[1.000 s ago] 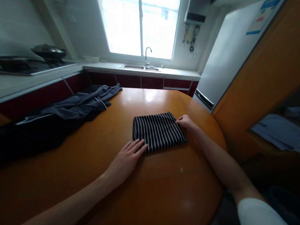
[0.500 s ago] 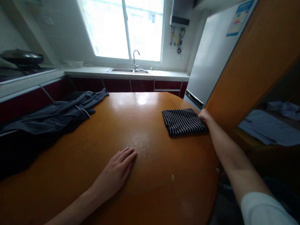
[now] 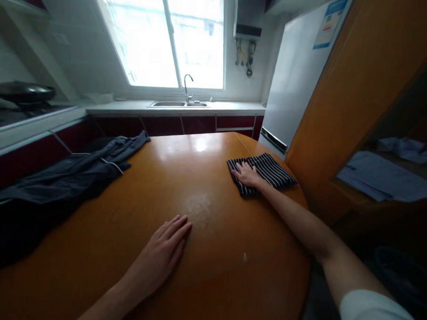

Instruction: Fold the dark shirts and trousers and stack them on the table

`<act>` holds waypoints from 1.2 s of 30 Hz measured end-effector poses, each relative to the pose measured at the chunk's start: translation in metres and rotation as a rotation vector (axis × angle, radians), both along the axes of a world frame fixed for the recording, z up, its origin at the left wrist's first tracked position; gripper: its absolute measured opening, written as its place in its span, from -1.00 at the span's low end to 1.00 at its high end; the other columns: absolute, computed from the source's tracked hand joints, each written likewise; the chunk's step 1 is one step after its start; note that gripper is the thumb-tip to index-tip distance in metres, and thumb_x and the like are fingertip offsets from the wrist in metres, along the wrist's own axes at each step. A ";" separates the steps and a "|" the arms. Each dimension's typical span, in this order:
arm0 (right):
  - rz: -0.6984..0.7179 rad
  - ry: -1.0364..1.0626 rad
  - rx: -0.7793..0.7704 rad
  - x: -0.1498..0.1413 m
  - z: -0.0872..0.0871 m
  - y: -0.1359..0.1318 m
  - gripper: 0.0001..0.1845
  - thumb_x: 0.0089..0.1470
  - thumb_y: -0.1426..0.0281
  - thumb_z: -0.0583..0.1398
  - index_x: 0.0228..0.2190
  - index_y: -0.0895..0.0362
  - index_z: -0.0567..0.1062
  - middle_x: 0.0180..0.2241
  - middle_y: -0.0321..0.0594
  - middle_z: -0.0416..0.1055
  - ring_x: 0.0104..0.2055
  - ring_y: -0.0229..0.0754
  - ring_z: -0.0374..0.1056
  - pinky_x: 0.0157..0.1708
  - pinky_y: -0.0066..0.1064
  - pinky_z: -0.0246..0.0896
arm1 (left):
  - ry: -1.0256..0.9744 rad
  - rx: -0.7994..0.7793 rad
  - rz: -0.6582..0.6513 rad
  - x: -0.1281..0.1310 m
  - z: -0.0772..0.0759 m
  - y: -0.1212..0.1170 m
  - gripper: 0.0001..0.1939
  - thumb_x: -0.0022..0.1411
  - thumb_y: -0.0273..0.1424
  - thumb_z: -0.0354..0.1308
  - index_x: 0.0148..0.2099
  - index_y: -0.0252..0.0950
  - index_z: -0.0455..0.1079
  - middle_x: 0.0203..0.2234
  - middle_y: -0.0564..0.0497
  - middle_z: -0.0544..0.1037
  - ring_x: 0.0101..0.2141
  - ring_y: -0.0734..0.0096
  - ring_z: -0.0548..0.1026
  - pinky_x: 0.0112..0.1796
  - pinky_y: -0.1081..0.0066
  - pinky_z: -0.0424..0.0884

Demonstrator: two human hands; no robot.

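A folded black cloth with white stripes (image 3: 273,171) lies on the right side of the wooden table (image 3: 198,178). My right hand (image 3: 247,173) rests on its left part, palm down with the fingers spread. Nearer to me, my left hand (image 3: 167,243) lies flat on the bare tabletop, fingers stretched out and holding nothing. Dark grey and black clothing with white piping (image 3: 82,168) is heaped along the table's left edge, apart from both hands.
Beyond the table runs a white counter with a sink (image 3: 169,104) and faucet (image 3: 187,87). A fridge (image 3: 291,83) and a wooden cabinet (image 3: 359,67) border the right side. At the left, a pan (image 3: 23,92) sits on the stove. Papers (image 3: 389,175) lie on a shelf.
My right hand has moved left from the cloth's right edge, where its fingers were closed, and now lies spread on its left part. My left hand stays flat on the table.
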State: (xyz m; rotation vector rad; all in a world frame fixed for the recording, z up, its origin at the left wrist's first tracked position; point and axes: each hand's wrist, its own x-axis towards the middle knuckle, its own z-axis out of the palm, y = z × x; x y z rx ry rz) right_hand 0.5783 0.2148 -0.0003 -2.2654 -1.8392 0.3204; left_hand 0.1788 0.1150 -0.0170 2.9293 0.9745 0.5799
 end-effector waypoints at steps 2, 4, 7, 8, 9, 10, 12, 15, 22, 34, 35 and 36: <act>0.092 -0.016 0.052 -0.030 -0.005 -0.020 -0.09 0.28 -0.17 -0.18 0.41 0.16 0.02 0.46 0.10 -0.23 0.49 0.11 -0.35 0.37 0.13 -0.45 | 0.001 -0.001 -0.008 0.000 -0.001 0.001 -0.56 0.48 -0.28 -0.09 0.31 -0.17 0.34 0.29 -0.05 0.36 0.28 0.13 0.31 0.25 0.01 0.29; 0.130 -0.067 0.133 -0.051 -0.007 -0.042 -0.08 0.26 -0.15 -0.09 0.41 0.17 0.01 0.46 0.11 -0.20 0.49 0.13 -0.31 0.37 0.12 -0.39 | -0.007 -0.001 -0.013 -0.001 -0.003 0.003 -0.56 0.48 -0.27 -0.09 0.30 -0.17 0.34 0.29 -0.06 0.36 0.28 0.12 0.32 0.25 0.00 0.29; 0.110 -0.171 0.248 -0.060 -0.006 -0.065 -0.16 0.26 0.02 0.03 0.40 0.17 0.03 0.45 0.08 -0.14 0.48 0.10 -0.25 0.38 0.06 -0.35 | -0.009 0.001 -0.018 -0.001 -0.005 0.005 -0.55 0.48 -0.26 -0.09 0.30 -0.18 0.35 0.29 -0.07 0.37 0.28 0.11 0.32 0.25 0.00 0.29; 0.085 -0.198 0.266 -0.058 -0.005 -0.069 -0.19 0.25 0.07 0.05 0.40 0.18 0.05 0.45 0.07 -0.14 0.48 0.10 -0.26 0.38 0.05 -0.36 | -0.006 0.001 -0.021 -0.001 -0.005 0.005 -0.55 0.48 -0.26 -0.10 0.31 -0.19 0.34 0.29 -0.08 0.36 0.28 0.11 0.31 0.25 0.01 0.29; 0.051 -0.213 0.266 -0.055 -0.005 -0.070 -0.21 0.25 0.12 0.06 0.39 0.17 0.08 0.45 0.07 -0.14 0.48 0.12 -0.25 0.38 0.06 -0.35 | -0.002 0.000 -0.023 -0.001 -0.005 0.005 -0.54 0.48 -0.26 -0.10 0.31 -0.19 0.34 0.29 -0.08 0.36 0.28 0.11 0.31 0.25 0.01 0.29; 0.016 -0.212 0.249 -0.051 -0.006 -0.070 -0.23 0.25 0.15 0.06 0.38 0.17 0.09 0.45 0.07 -0.13 0.47 0.14 -0.23 0.37 0.07 -0.34 | -0.001 -0.002 -0.024 0.000 -0.005 0.005 -0.54 0.48 -0.25 -0.11 0.31 -0.20 0.34 0.29 -0.09 0.36 0.28 0.11 0.31 0.25 0.00 0.29; -0.035 -0.183 0.194 -0.042 -0.008 -0.065 -0.28 0.27 0.20 0.02 0.38 0.16 0.11 0.44 0.07 -0.08 0.46 0.16 -0.16 0.36 0.07 -0.29 | -0.004 -0.010 -0.021 0.000 -0.004 0.005 -0.53 0.48 -0.23 -0.11 0.31 -0.19 0.35 0.29 -0.09 0.37 0.28 0.11 0.32 0.25 0.00 0.28; -0.050 -0.157 0.168 -0.029 -0.011 -0.056 -0.31 0.29 0.25 -0.02 0.38 0.16 0.11 0.43 0.06 -0.04 0.44 0.14 -0.11 0.36 0.04 -0.28 | -0.013 -0.023 -0.015 0.000 -0.002 0.004 -0.53 0.48 -0.21 -0.11 0.30 -0.18 0.36 0.29 -0.08 0.37 0.28 0.11 0.32 0.26 0.01 0.27; -0.112 -0.138 0.163 0.010 -0.004 -0.039 -0.32 0.29 0.26 -0.02 0.37 0.18 0.15 0.41 0.05 0.01 0.44 0.08 -0.10 0.37 -0.02 -0.30 | -0.035 -0.029 -0.015 0.000 -0.004 0.004 -0.53 0.48 -0.20 -0.11 0.29 -0.16 0.38 0.28 -0.07 0.38 0.27 0.10 0.33 0.25 0.00 0.28; 0.211 -0.054 0.234 -0.076 -0.014 -0.065 -0.40 0.34 0.14 -0.02 0.28 0.16 0.32 0.39 0.02 0.07 0.44 -0.03 -0.05 0.38 -0.16 -0.24 | -0.009 -0.020 -0.001 0.004 -0.001 0.002 -0.53 0.48 -0.23 -0.13 0.26 -0.22 0.40 0.25 -0.11 0.41 0.25 0.08 0.36 0.25 0.01 0.28; 0.283 -0.034 0.239 -0.089 -0.014 -0.068 -0.40 0.34 0.14 -0.01 0.27 0.14 0.33 0.39 0.00 0.07 0.44 -0.05 -0.04 0.37 -0.18 -0.22 | -0.006 -0.018 0.001 0.004 0.001 0.001 -0.53 0.48 -0.24 -0.13 0.26 -0.23 0.41 0.25 -0.12 0.41 0.25 0.08 0.36 0.25 0.01 0.28; 0.334 -0.019 0.245 -0.101 -0.013 -0.070 -0.41 0.33 0.13 -0.01 0.27 0.13 0.33 0.39 -0.01 0.08 0.44 -0.05 -0.04 0.37 -0.18 -0.20 | -0.002 -0.018 0.002 0.005 0.002 0.000 -0.53 0.48 -0.25 -0.13 0.26 -0.24 0.41 0.25 -0.13 0.41 0.24 0.07 0.36 0.25 0.00 0.28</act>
